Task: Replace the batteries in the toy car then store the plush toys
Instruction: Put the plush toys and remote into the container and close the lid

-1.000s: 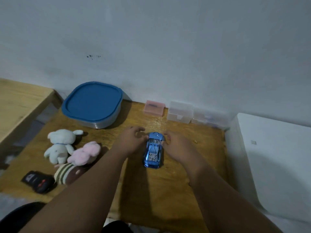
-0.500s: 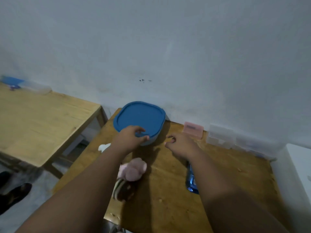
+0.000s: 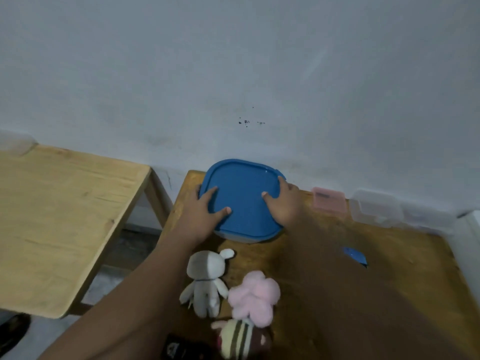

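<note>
both hands' fingers (image 3: 217, 189) spread flat, gripping the blue lid's (image 3: 241, 193) opposite edges.

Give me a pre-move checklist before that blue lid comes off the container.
1. Both hands on the blue lid: ok, left hand at its left edge, right hand at its right.
2. Lid off: not ok, it covers the container.
3. Plush toys within reach: ok, white plush, pink plush and striped plush lie near the container.
4. Toy car set aside: ok, on the table to the right.
5. Container has room inside: cannot tell.
</note>
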